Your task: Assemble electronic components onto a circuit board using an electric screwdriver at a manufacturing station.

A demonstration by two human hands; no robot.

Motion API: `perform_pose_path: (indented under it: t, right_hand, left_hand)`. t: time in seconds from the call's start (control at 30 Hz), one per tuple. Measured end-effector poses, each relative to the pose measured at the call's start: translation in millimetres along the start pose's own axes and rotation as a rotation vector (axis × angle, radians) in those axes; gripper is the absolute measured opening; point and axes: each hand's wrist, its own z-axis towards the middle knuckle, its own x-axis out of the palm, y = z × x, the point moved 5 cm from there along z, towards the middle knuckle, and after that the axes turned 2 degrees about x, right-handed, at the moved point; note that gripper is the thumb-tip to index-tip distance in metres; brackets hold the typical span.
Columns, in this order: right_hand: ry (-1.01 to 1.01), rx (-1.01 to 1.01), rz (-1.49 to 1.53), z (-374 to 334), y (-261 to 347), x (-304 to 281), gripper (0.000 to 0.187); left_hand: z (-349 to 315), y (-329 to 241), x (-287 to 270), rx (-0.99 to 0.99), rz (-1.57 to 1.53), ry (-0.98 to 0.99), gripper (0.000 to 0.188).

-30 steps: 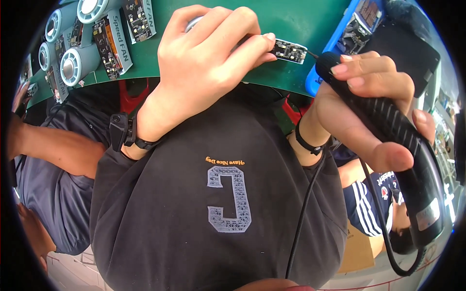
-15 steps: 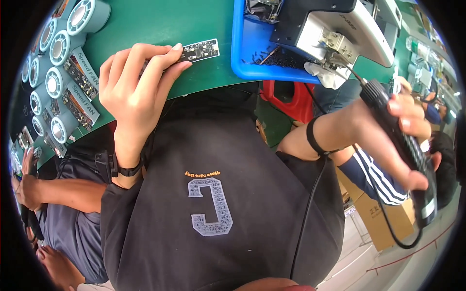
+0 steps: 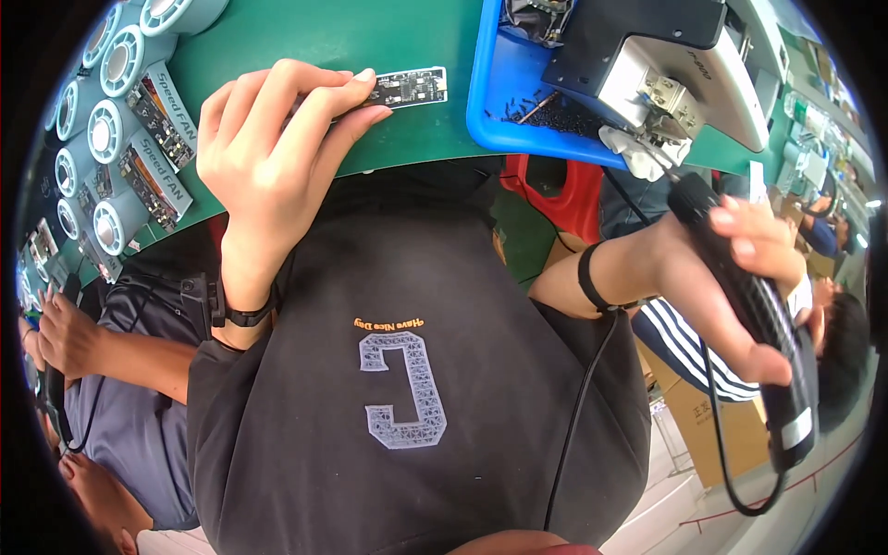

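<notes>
Between thumb and fingers, my left hand (image 3: 277, 139) pinches one end of a narrow black circuit board (image 3: 412, 88) with a pale edge, held over the green table. My right hand (image 3: 731, 277) is wrapped round a black corded electric screwdriver (image 3: 745, 296). Its bit points up and left, at the front of a black-and-white screw feeder (image 3: 661, 102) whose metal outlet has white tissue (image 3: 643, 153) beneath it. Whether the tip touches the outlet or a screw, I cannot tell. The feeder stands in a blue tray (image 3: 486, 129) with many loose dark screws (image 3: 560, 116).
Several round blue-grey fan units (image 3: 106, 139) and packaged boards (image 3: 157, 185) crowd the green table (image 3: 268, 32) at the left. A co-worker's hand (image 3: 69, 333) is at far left. A red stool (image 3: 560, 199) stands below the tray. The screwdriver's cord hangs at my right.
My right hand has brought the screwdriver's bit in to the feeder's outlet, moving slightly left and down. My left hand still holds the circuit board, and the view has shifted a little.
</notes>
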Motion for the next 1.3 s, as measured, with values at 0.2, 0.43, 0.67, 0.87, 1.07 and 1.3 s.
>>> perform_pose_path:
  t: [0.2, 0.43, 0.67, 0.87, 1.07, 1.3]
  right_hand:
    - [-0.074, -0.098, -0.153, 6.1, -3.4, 6.2, 0.069]
    - [0.212, 0.184, -0.102, 9.4, -19.7, 12.4, 0.066]
    - [0.069, 0.062, 0.151, -35.9, 9.3, 64.7, 0.07]
    - [-0.012, 0.065, 0.071, -67.4, 6.0, 108.3, 0.075]
    - [0.126, 0.064, 0.052, -69.5, -5.9, 112.8, 0.073]
    - [0.14, 0.011, 0.145, -73.4, -6.3, 121.7, 0.07]
  left_hand:
    - [-1.8, -0.1, 0.4, 0.001, -0.005, 0.004, 0.019]
    - [-5.2, 1.3, -0.9, -0.018, 0.002, -0.004, 0.02]
    - [-7.2, 5.3, -0.9, 0.016, -0.035, -0.009, 0.022]
    - [2.5, -1.7, -7.3, -0.055, -0.028, 0.016, 0.022]
    - [12.8, 1.1, -20.0, -0.149, -0.109, 0.104, 0.022]
    - [-13.0, 11.0, -2.9, 0.112, 0.213, -0.331, 0.021]
